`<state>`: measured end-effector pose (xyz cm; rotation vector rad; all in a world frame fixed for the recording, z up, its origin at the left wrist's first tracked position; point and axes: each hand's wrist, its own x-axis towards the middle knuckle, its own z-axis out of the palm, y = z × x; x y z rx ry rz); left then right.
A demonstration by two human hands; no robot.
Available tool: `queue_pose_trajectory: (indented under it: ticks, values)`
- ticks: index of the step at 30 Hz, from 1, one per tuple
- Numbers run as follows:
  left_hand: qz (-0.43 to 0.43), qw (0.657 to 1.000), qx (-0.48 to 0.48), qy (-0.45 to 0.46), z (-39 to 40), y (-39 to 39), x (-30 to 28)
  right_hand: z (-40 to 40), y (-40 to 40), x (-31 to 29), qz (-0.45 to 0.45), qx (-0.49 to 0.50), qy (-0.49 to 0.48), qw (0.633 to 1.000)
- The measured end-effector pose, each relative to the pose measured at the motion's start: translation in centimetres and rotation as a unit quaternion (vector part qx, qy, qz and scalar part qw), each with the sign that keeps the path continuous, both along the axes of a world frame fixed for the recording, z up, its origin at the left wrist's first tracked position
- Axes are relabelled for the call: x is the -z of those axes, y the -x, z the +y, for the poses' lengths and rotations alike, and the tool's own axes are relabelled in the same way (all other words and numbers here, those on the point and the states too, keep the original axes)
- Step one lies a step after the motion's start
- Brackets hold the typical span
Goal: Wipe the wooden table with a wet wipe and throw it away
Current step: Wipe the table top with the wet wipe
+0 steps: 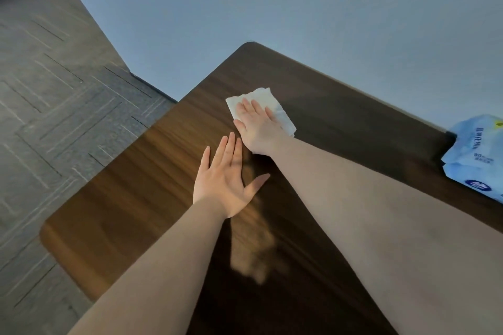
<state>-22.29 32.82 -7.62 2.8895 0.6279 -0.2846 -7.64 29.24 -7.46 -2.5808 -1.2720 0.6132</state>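
one wet wipe [268, 106] lies spread flat on the dark wooden tabletop [141, 193], toward the far corner beside the wall. right hand [258, 128] presses it down, palm flat, fingers [246, 106] extended and lightly spread, not pinching. left hand [226, 179] is flat on bare wood just beside it, fingers close together, thumb out, holding nothing. wipe is a rough rectangle; long axis runs from far-left to near-right, roughly parallel to the tabletop's back edge. judged stage: wiping in progress, mid-task. no damp trail can be made out, so covered area is unclear. disposal not yet done; no bin in view. blue wipes pack [479, 155] sits at the right edge.
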Motion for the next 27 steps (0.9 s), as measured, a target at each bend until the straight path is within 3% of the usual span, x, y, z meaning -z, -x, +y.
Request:
queue_pose_trajectory:
  ticks: [8, 13, 19, 27]
  values:
    - [-0.015, 1.000, -0.004, 0.014, 0.0, -0.2, 0.4, 2.0, -0.1, 0.1, -0.020, 0.000, 0.021, 1.000]
    - [0.004, 1.000, 0.004, -0.006, 0.0, -0.2, 0.4, -1.5, 0.4, 0.3, 0.000, 0.074, 0.001, 0.997]
    - [0.028, 0.997, 0.067, -0.025, -1.8, -0.3, -1.0, -11.0, 1.2, 0.1, 0.007, 0.171, 0.024, 0.985]
    - [0.020, 0.972, 0.236, -0.013, -14.0, -2.0, -2.4, -27.3, 3.8, -0.4, 0.002, 0.279, 0.066, 0.958]
